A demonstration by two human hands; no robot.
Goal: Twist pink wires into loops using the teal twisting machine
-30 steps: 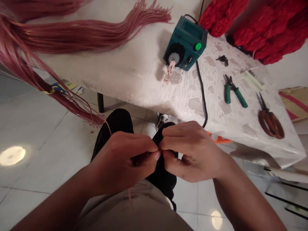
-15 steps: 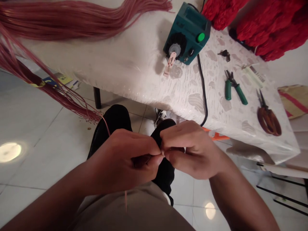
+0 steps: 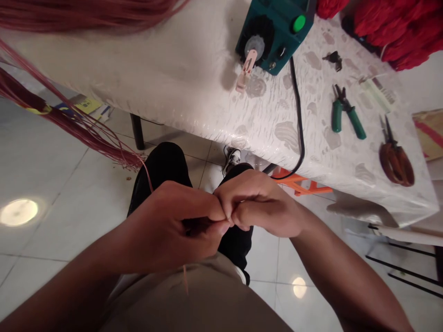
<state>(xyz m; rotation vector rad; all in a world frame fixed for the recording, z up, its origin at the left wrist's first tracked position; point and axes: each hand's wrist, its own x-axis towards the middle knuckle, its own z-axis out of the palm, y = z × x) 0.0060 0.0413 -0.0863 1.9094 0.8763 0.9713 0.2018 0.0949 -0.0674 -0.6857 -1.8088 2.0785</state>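
- We find the thin pink strand [image 3: 148, 176] left of the frame's centre, leaving the cut ends of a tied bundle [image 3: 104, 144] and slanting down and right until the left hand [image 3: 175, 226] hides it.
- From the fingertips, this visible stretch lies up and to the left, its long axis steep; the left hand is clearly the nearer one, the right lying beyond it.
- A short pink tail [image 3: 185, 279] hangs below the left hand, almost upright; we cannot tell whether it belongs to the same strand.
- Our left thumb and forefinger are pinched together, seemingly on the strand, pointing right.
- Our right hand [image 3: 263, 203] comes in from the right, thumb and forefinger together, tips touching the left's near the frame's centre; what lies between them is too small to tell.
- Both hands are above our dark-clad knees, below the edge of the table [image 3: 197, 101].
- A larger bundle [image 3: 83, 14] fills the upper left.
- At upper centre stands the green machine [image 3: 287, 41], its pale clip [image 3: 247, 71] pointing down towards us.
- Further right lie the pliers [image 3: 358, 123] and scissors [image 3: 396, 161], with the red flowers [image 3: 398, 32] at upper right.
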